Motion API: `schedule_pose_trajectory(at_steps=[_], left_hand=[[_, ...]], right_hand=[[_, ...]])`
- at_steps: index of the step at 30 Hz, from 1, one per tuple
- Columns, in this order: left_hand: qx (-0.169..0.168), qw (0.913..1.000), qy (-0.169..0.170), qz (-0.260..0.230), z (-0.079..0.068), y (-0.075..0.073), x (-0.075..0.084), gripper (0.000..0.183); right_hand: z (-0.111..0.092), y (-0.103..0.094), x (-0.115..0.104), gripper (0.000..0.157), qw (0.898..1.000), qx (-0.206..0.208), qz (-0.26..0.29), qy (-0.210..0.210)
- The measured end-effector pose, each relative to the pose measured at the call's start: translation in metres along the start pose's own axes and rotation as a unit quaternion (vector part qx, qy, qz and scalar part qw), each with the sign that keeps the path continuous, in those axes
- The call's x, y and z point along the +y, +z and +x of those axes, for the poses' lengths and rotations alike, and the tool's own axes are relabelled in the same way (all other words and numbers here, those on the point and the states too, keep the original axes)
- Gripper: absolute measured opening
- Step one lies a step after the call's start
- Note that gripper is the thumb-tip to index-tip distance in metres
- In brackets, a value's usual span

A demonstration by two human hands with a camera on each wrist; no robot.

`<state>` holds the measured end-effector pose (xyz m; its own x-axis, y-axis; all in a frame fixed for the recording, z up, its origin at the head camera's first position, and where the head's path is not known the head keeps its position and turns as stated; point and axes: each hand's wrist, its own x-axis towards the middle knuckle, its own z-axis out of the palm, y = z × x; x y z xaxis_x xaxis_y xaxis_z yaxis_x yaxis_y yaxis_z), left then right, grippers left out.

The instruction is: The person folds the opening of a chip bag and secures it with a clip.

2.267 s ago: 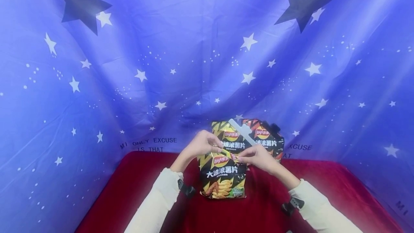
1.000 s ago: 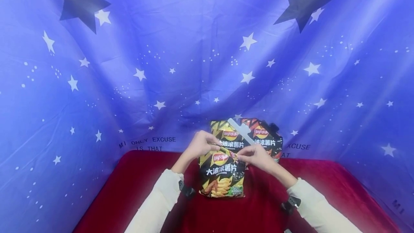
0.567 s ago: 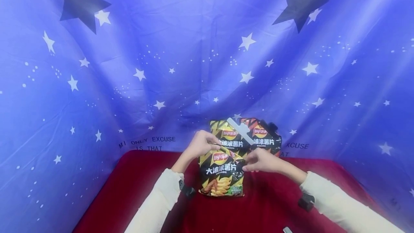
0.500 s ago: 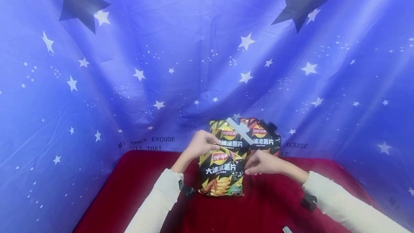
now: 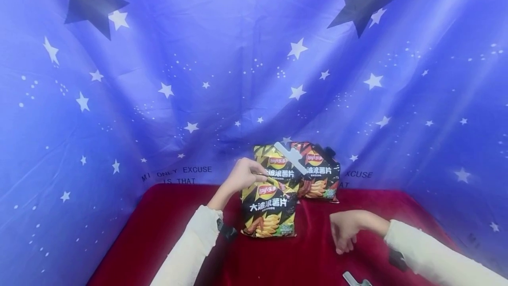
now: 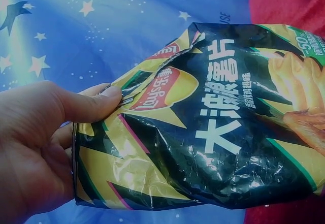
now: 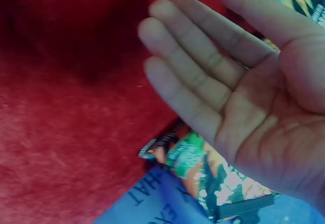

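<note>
With thumb and fingers my left hand point(image 5: 241, 175) pinches the folded top of a black-and-yellow bag of chips point(image 5: 270, 213), which stands upright on the red cloth. In the left wrist view the thumb presses the fold of that chip bag point(image 6: 223, 102), and the top edge lies slantwise over the front. My right hand point(image 5: 346, 229) hangs over the cloth, away from the bag, its fingers pointing down. The right wrist view shows an outstretched, bare palm point(image 7: 259, 112). Nearest to this hand is a grey bag clip point(image 5: 352, 280), partly cut off by the bottom edge of the head view.
Behind stand another black-and-yellow chip bag point(image 5: 262, 156) with a white clip point(image 5: 291, 158) across its top corner, and a red-and-black chip bag point(image 5: 317, 178) with a black clip point(image 5: 330, 153). Red cloth point(image 5: 178, 233) covers the table. A blue star-patterned curtain point(image 5: 222, 47) rises behind it.
My right hand has let go of the bag's folded top and moved right and toward me. The left hand keeps its pinch. More of the grey clip shows at the bottom.
</note>
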<state>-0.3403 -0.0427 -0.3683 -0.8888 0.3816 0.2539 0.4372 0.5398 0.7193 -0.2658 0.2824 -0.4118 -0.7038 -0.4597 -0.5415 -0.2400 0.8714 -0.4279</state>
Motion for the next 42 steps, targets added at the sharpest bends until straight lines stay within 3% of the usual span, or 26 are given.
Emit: schedule_pose_trajectory(at_steps=[4, 14, 21, 26, 28, 29, 35, 40, 42], left_hand=[[-0.001, 1.0000, 0.005, 0.001, 0.000, 0.000, -0.002, 0.010], [-0.002, 1.0000, -0.003, 0.000, 0.002, 0.002, -0.003, 0.009], [-0.001, 1.0000, -0.003, -0.002, 0.002, 0.001, -0.005, 0.009], [-0.003, 1.0000, -0.003, -0.006, 0.001, 0.001, -0.005, 0.009], [-0.004, 1.0000, -0.005, -0.007, 0.001, 0.001, -0.005, 0.009], [-0.005, 0.9999, -0.005, -0.009, 0.001, 0.001, -0.005, 0.009], [-0.005, 0.9999, -0.006, -0.011, 0.001, 0.002, -0.006, 0.008], [-0.005, 0.9999, -0.003, -0.009, 0.001, 0.002, -0.006, 0.008], [-0.004, 1.0000, -0.002, -0.007, 0.001, 0.002, -0.006, 0.008]], right_hand=[[-0.004, 0.011, 0.008, 0.013, 0.998, -0.027, 0.002, 0.048], [-0.003, 0.027, 0.020, 0.008, 0.989, -0.124, -0.033, 0.068], [0.008, 0.031, 0.022, 0.011, 0.957, -0.250, -0.102, 0.104], [0.013, 0.036, 0.021, 0.016, 0.934, -0.305, -0.130, 0.137], [0.013, 0.037, 0.021, 0.013, 0.934, -0.298, -0.139, 0.136], [0.013, 0.037, 0.021, 0.014, 0.930, -0.306, -0.144, 0.143], [0.011, 0.037, 0.020, 0.014, 0.930, -0.302, -0.152, 0.141], [0.006, 0.034, 0.017, 0.008, 0.969, -0.192, -0.126, 0.088], [0.004, 0.032, 0.015, 0.010, 0.980, -0.149, -0.114, 0.068]])
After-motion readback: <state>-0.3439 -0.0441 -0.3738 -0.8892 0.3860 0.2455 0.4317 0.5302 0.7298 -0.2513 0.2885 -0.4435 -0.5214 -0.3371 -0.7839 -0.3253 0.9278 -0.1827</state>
